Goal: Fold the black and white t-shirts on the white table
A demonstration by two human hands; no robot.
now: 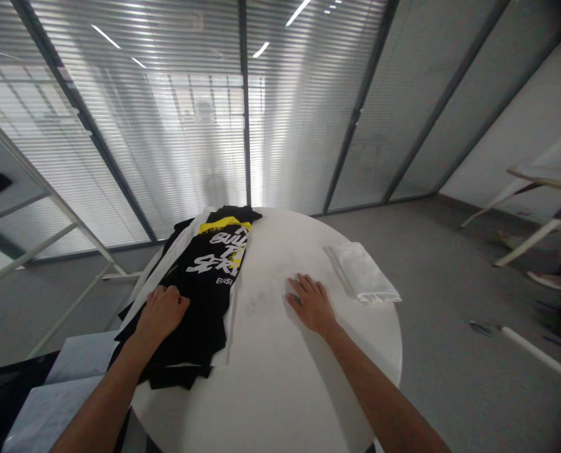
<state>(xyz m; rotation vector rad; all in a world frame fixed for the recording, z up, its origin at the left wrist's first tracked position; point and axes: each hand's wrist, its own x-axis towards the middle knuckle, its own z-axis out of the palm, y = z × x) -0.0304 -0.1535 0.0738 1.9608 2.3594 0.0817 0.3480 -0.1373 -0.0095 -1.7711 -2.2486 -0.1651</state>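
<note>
A pile of black T-shirts with white and yellow lettering lies along the left side of a round white table. My left hand rests on the near part of the pile, its fingers curled into the black cloth. My right hand lies flat on the bare tabletop to the right of the pile, fingers stretched out and holding nothing. A folded white cloth in a clear bag sits near the table's right edge, just beyond my right hand.
Glass walls with blinds stand behind the table. A white metal frame is at the left. Grey boxes sit low at the near left. A white-legged table and a white tube on the grey floor are at the right.
</note>
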